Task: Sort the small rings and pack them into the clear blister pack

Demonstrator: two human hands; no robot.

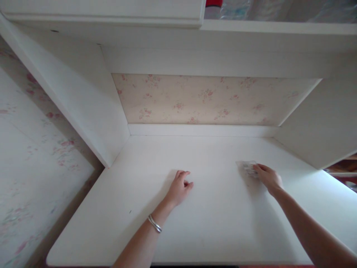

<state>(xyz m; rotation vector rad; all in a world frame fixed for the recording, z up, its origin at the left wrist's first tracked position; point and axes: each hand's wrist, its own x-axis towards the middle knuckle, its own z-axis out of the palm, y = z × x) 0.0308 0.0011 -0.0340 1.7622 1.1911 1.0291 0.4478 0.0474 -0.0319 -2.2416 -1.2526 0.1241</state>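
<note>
My right hand (269, 178) pinches a small clear plastic packet (247, 167) above the right part of the white desktop (212, 223). Whatever the packet contains is too blurred to name. Over the middle of the desk, my left hand (180, 188) is curled, with a gap between thumb and fingers and nothing in it. A silver bracelet (154, 223) circles the left wrist. Both forearms reach in from the bottom edge.
White side panels (83, 93) flank the desk, and an overhead cabinet (106, 13) spans the top. Inside its right section are plastic-wrapped things (267, 10) and a red item (213, 3). A small dark mark (130, 211) lies on the desktop's left. Floral wallpaper (195, 98) shows behind.
</note>
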